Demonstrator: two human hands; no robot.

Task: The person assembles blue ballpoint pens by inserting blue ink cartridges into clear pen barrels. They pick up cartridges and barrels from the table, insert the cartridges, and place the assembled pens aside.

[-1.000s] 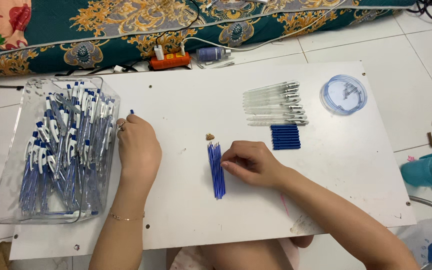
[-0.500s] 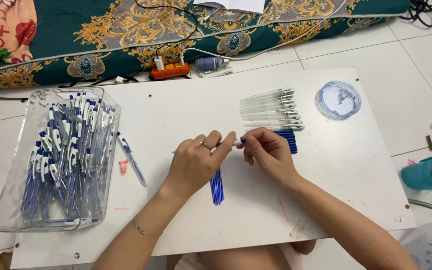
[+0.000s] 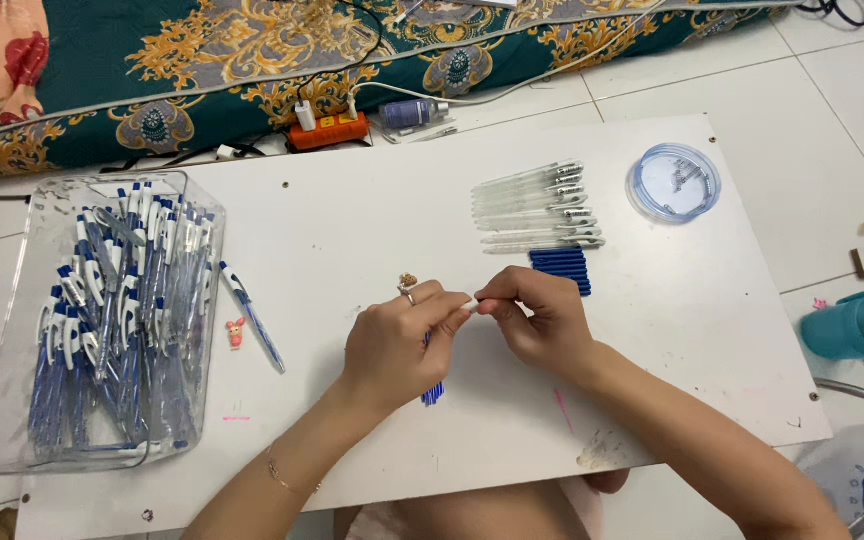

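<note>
Two hands meet over the middle of the white board [image 3: 352,240], both forearms coming up from the bottom edge and angling toward each other. The left hand [image 3: 392,345] lies palm down with fingers curled, a ring on one finger and a thin bracelet on the wrist; its thumb and fingertips close on a small white pen part [image 3: 471,303]. The right hand [image 3: 542,320] faces it, fingers bent inward, pinching the same piece from the other side, so the fingertips of both hands nearly touch. Only a short white end shows between them; its long axis seems to run left to right across the board, but the rest is hidden by the fingers.

Beneath the left hand lies a bundle of blue refills [image 3: 433,392], long axis running toward and away from the person, only the near end showing. Just beyond the right hand sits a stack of blue pieces [image 3: 560,267] lying crosswise, and past that a row of clear pen barrels [image 3: 537,205], also crosswise. A round clear lid [image 3: 674,182] lies at the far right. At the left, a clear plastic tray [image 3: 12,400] holds many blue and white pens; one loose pen [image 3: 250,315] lies diagonally beside it.
</note>
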